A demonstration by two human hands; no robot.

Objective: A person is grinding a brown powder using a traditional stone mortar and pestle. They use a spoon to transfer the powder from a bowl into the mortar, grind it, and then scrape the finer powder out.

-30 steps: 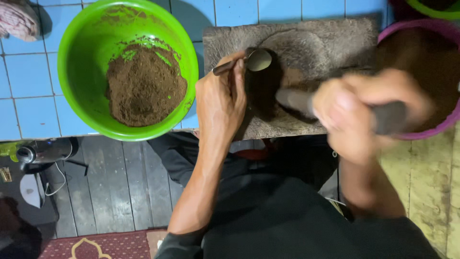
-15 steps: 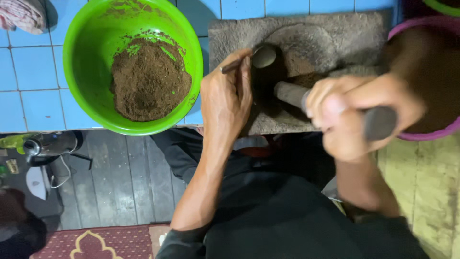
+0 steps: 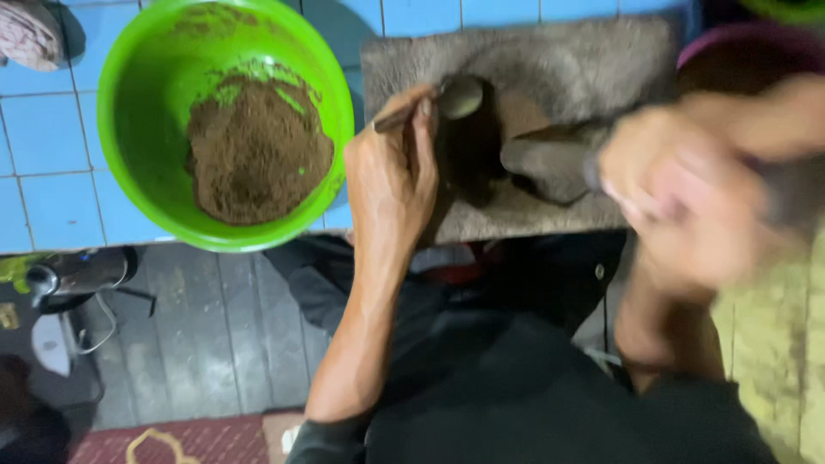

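The right hand (image 3: 687, 189) has pushed the stone roller (image 3: 550, 163) leftward.

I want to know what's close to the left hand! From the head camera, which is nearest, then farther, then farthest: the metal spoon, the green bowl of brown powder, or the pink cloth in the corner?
1. Metal spoon: held in the left hand, over the grey stone slab.
2. Green plastic bowl of brown powder: beside the hand, to the picture's left.
3. Pink cloth: far top-left corner.
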